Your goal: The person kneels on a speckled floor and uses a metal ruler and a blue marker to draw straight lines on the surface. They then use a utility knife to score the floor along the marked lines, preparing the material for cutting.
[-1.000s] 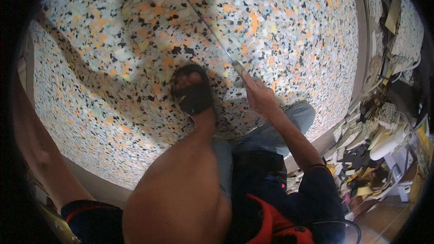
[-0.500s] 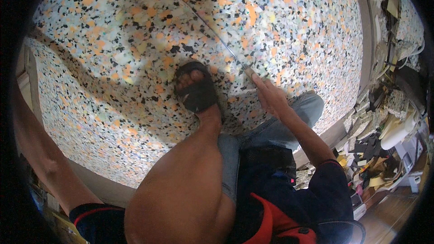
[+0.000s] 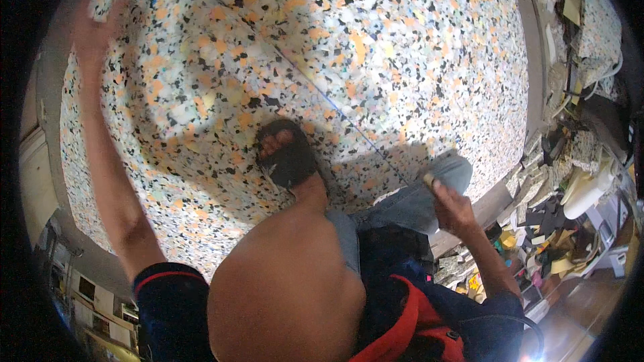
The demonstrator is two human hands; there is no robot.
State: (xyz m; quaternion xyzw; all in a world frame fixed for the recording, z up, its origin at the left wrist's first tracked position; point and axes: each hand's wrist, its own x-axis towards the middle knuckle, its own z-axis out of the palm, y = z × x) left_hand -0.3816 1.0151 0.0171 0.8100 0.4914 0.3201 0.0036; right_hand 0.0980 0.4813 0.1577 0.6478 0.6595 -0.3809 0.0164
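Note:
A big block of speckled foam [image 3: 429,47], white with orange and black flecks, lies under me. My right hand [image 3: 456,209] is closed round the pale handle of a long thin knife [image 3: 428,179], beside my jeans-clad knee. Its blade is hard to tell from the thin dark line [image 3: 295,70] that runs slantwise over the foam, from the far left toward this hand. My left hand [image 3: 97,30] reaches over the foam's far left side, smeared by motion, so its fingers cannot be read. My sandalled foot [image 3: 288,154] stands on the foam, left of the line.
Foam scraps and mixed offcuts [image 3: 550,228] lie heaped on the right, next to a white rounded piece [image 3: 590,191]. More speckled foam [image 3: 597,47] stands at the far right. Pale boxy things [image 3: 100,295] are at the lower left.
My right hand has drawn back toward me and to the right with the knife. My left arm has swung up onto the foam's far left. The line over the foam now shows longer.

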